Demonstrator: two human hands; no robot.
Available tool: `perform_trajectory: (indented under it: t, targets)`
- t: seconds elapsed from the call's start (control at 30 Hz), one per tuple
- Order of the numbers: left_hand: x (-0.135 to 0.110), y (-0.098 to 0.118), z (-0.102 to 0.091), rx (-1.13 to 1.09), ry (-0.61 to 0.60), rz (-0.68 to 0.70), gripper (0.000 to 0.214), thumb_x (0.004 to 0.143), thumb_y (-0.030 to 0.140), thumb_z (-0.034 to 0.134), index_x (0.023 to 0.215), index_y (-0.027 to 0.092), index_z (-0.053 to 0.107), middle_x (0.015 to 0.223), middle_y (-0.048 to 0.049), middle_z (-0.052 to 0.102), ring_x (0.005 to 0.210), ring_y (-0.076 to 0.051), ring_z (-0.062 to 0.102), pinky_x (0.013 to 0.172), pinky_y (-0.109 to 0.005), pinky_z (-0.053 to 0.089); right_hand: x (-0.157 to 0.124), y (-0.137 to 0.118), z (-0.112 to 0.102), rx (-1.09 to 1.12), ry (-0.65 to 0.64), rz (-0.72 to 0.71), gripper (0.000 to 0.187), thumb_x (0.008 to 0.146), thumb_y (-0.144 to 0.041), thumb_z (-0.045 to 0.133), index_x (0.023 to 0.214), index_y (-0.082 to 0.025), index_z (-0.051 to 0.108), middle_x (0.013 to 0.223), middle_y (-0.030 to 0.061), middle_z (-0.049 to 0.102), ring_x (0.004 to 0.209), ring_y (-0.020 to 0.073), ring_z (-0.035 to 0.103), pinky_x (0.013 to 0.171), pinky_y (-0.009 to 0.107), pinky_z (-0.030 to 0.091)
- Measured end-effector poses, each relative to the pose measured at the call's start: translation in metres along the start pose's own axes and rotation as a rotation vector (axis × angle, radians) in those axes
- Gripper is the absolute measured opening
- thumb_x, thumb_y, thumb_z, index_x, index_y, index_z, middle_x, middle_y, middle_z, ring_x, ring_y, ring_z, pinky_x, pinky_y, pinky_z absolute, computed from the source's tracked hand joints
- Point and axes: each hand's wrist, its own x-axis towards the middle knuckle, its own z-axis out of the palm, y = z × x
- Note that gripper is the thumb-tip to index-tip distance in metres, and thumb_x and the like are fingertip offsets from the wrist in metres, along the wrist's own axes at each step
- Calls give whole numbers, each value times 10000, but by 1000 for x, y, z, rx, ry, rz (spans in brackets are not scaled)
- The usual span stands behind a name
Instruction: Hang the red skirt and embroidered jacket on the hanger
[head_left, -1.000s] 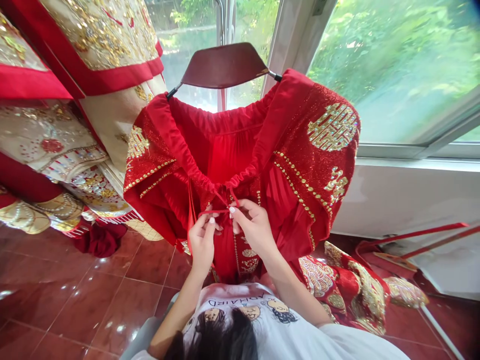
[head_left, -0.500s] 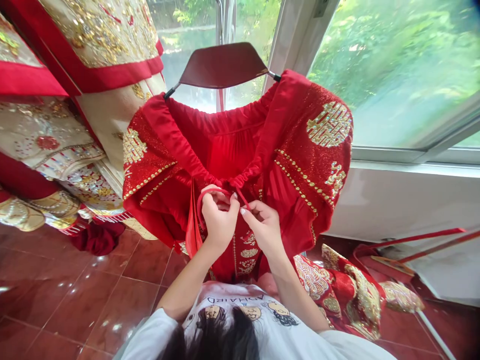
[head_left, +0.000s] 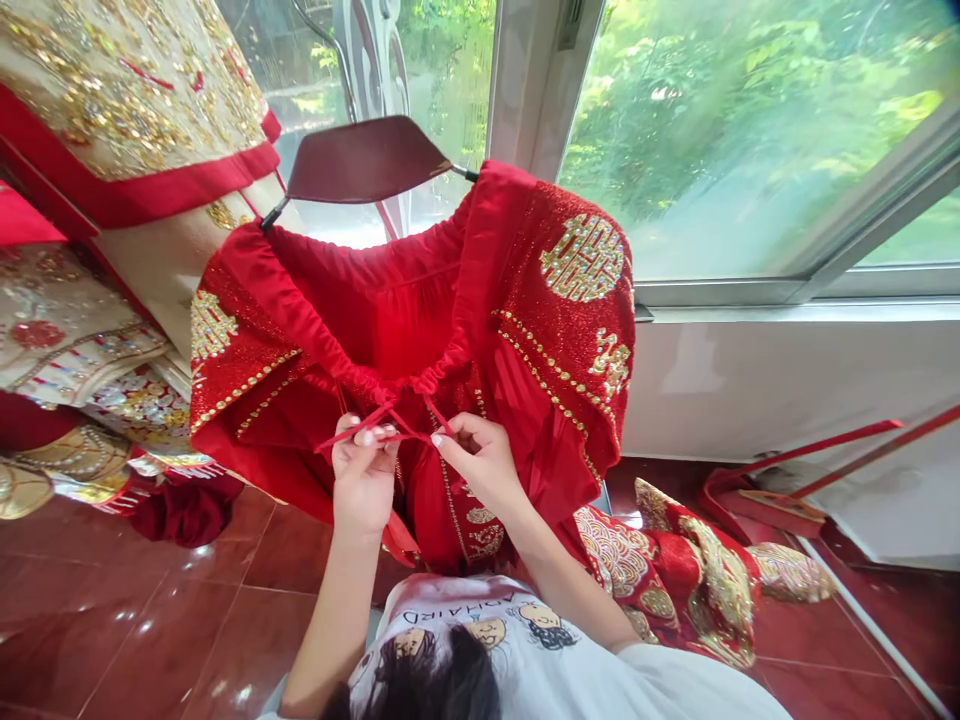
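Observation:
A red skirt [head_left: 540, 330] with gold sequin emblems hangs open-waisted over a dark wooden chair back [head_left: 360, 160]. Thin red drawstrings [head_left: 405, 425] come out of the gathered waistband at the front. My left hand [head_left: 364, 475] is closed, pinching one drawstring end that sticks out to the left. My right hand [head_left: 480, 460] is closed, pinching the other string just beside it. The two hands almost touch, right below the waistband.
Cream and gold embroidered garments with red borders [head_left: 112, 120] hang at the left. More red and gold fabric [head_left: 690, 580] lies on the red tiled floor [head_left: 150, 620] at the right. A window [head_left: 735, 130] and white wall stand behind. Red rods [head_left: 832, 450] lean at the right.
The camera has shifted right, so the skirt sits further left. My hands have crossed and pulled the drawstrings; the left hand has dropped lower and now pulls one end out to the left.

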Motion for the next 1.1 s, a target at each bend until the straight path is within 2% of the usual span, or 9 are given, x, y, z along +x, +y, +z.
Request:
perform_trajectory:
  t: [0.17,0.3,0.37,0.43,0.57,0.63,0.7,0.9,1.1]
  targets:
    - [4,46,-21,-429,-352,76,252,755,271,710,972,271,581,673,145,646,550,1,586,685,-129,506,3,-1,0,-12,-3,-14,194,693,-345,612,614,-173,569,521,-48,447,491,68,348,473,200,277]
    - [16,89,-59,-148,-599,398,287,828,417,598,1069,267,640,740,113,700,429,-17,514,483,-148,469,7,-4,-7,-30,78,-25,214,691,-358,607,593,-177,544,506,-54,409,484,66,317,464,201,253]
    - [20,95,-69,223,-484,603,458,804,592,539,1000,219,716,762,29,721,535,-101,598,528,-226,529,7,-7,-7,-34,40,-39,211,698,-350,606,600,-174,544,515,-50,424,487,65,325,468,201,261]
    - [17,85,-64,538,-340,631,528,794,633,525,926,175,751,856,-52,736,746,-190,677,660,-290,573,5,-10,-3,-48,-44,-59,195,713,-332,605,619,-167,557,530,-46,446,492,64,341,474,199,276]
    - [2,44,-22,892,-385,161,387,901,459,516,1062,164,709,992,-87,724,924,-202,672,907,-326,517,0,-10,13,-74,-193,-99,170,753,-302,595,668,-155,580,555,-42,478,499,62,366,479,193,301]
    - [-4,28,-4,942,-443,39,390,917,453,493,1084,160,689,896,-67,717,816,-177,658,828,-301,528,-1,-11,18,-87,-236,-135,174,777,-291,570,677,-149,580,577,-34,499,515,64,390,488,192,320]
    - [-6,24,5,985,-424,62,355,915,437,499,1004,161,704,738,-29,678,650,-138,602,658,-242,510,-1,-14,18,-140,-237,-175,178,802,-285,545,717,-141,607,585,-30,506,522,67,404,489,192,326]
    - [13,68,-6,1210,-405,553,220,750,283,735,589,169,638,502,40,549,411,-55,374,396,-194,273,6,-46,-8,-482,-147,-374,225,781,-320,650,891,-142,733,487,-46,499,441,61,356,448,202,327]
    - [25,113,-6,1237,-201,1061,114,764,225,740,663,204,692,485,70,523,429,-55,386,434,-206,280,30,-78,-55,-536,10,-563,126,779,-295,670,766,-212,764,769,36,739,644,155,652,590,260,515]
